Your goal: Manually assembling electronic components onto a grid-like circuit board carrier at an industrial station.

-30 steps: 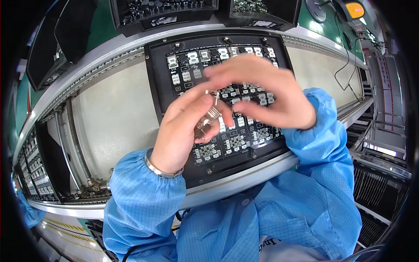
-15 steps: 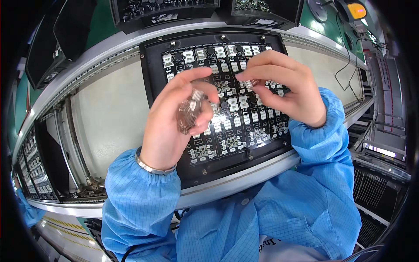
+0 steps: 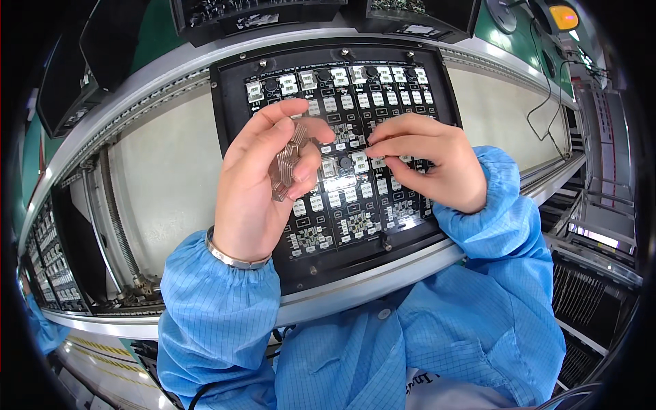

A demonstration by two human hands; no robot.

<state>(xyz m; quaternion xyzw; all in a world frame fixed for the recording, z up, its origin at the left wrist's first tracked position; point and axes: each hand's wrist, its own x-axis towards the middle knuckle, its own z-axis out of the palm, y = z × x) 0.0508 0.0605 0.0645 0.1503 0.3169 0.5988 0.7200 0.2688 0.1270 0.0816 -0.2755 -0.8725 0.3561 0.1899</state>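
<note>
Holds a clump of silvery ribbed metal parts within curled fingers of the left hand, left of centre in the frame. Hovers right of centre with the right hand, fingers nearly pinched over the circuit boards in a black tray; cannot tell whether on a part. Appears partway along: shows white connectors seated mid-frame, with the clump left unplaced. Bears pale labels at top, unreadable, and dark lettering, partly hidden, at bottom; shows no clear brand.
</note>
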